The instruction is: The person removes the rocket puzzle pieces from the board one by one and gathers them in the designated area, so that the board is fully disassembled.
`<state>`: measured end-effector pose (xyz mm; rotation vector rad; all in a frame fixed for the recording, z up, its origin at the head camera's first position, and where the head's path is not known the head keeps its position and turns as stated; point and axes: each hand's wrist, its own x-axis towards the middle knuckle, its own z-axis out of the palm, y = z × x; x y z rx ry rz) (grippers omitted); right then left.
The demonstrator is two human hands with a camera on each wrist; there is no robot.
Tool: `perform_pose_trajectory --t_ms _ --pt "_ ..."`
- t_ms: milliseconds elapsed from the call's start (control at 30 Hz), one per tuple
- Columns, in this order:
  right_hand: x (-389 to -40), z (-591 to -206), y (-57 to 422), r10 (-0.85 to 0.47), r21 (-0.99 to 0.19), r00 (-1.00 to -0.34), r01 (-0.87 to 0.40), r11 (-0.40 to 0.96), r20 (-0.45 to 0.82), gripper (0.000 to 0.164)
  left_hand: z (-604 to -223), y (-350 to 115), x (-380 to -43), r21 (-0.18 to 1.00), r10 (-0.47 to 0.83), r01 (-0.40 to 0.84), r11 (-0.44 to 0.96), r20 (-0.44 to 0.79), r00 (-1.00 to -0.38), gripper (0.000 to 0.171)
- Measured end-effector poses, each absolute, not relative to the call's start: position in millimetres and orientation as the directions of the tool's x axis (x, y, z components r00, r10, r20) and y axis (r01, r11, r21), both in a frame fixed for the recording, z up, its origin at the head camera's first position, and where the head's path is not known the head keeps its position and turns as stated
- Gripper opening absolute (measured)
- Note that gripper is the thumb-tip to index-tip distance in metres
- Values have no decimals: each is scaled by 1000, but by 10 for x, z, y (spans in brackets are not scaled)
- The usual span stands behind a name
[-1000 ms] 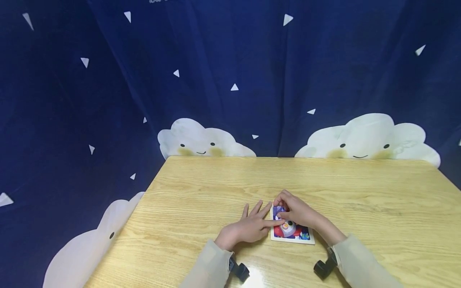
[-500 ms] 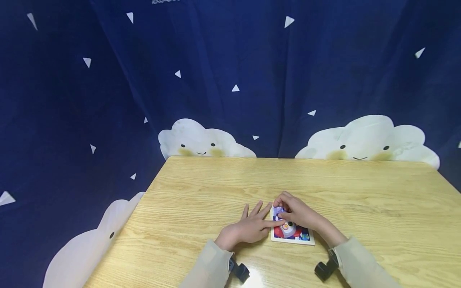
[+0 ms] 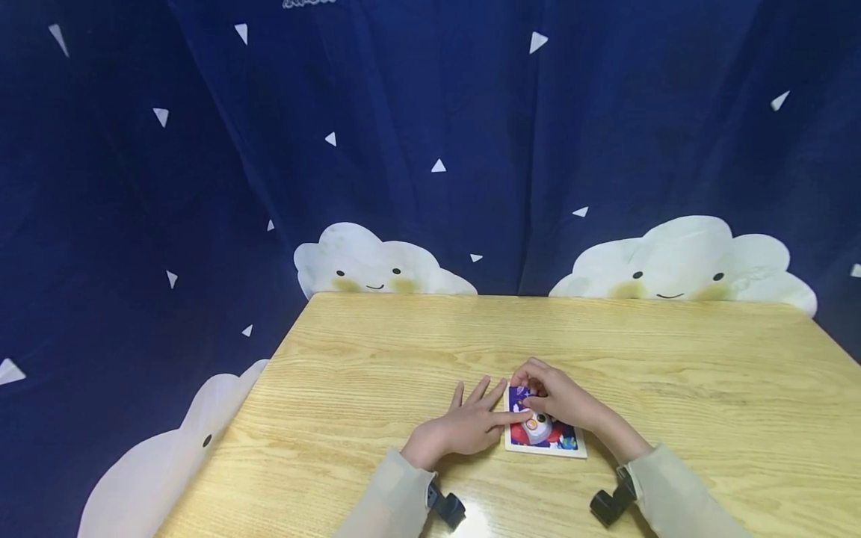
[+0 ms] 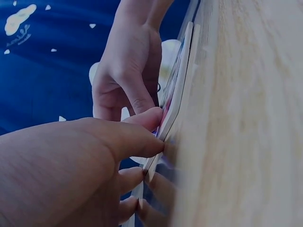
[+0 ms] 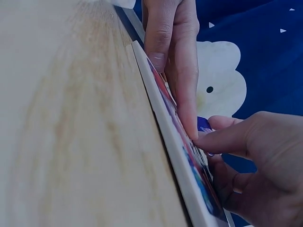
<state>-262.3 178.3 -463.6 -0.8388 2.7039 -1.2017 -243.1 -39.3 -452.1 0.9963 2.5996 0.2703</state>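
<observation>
A small square picture puzzle (image 3: 545, 450) with a white border and a space picture lies flat on the table. My left hand (image 3: 464, 431) rests along its left side with fingers spread; the straight index finger presses on the grey and red figure in the picture. Above the far part of the puzzle, my right hand (image 3: 563, 397) is bent over with its fingers curled. In the right wrist view, its thumb and index finger pinch a small blue-purple puzzle piece (image 5: 203, 124), which stands tilted up from the board. The fingers partly hide this piece.
The wooden table (image 3: 403, 336) reaches back to a dark blue curtain (image 3: 430, 112) with white triangles and smiling clouds. Black wrist cameras are strapped at both sleeves, the left camera (image 3: 449, 508) and the right camera (image 3: 608, 506) hanging low over the table.
The right thumb has shifted slightly to the right, and more of the purple part near its fingertips shows. The left hand and the puzzle board stay in place.
</observation>
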Motion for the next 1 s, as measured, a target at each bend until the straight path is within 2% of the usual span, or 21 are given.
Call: perform_pose_trajectory --t_ms 333,567,833,1000 --pt "-2617 -4658 1795 -497 -705 -845 -476 527 199 27 -4531 -395 -2429 281 680 620 732 -243 -692 52" --pt "-2624 -4673 1808 -488 -701 -846 -480 527 212 26 -4519 -392 -2417 278 678 620 734 -244 -693 51" --pt "-2636 -4696 1842 -495 -698 -815 -542 467 302 23 -4500 -396 -2409 282 676 616 736 -251 -693 51" --pt "-2649 -4703 1850 -483 -721 -827 -520 459 288 19 -4491 -402 -2405 278 679 621 733 -250 -690 50"
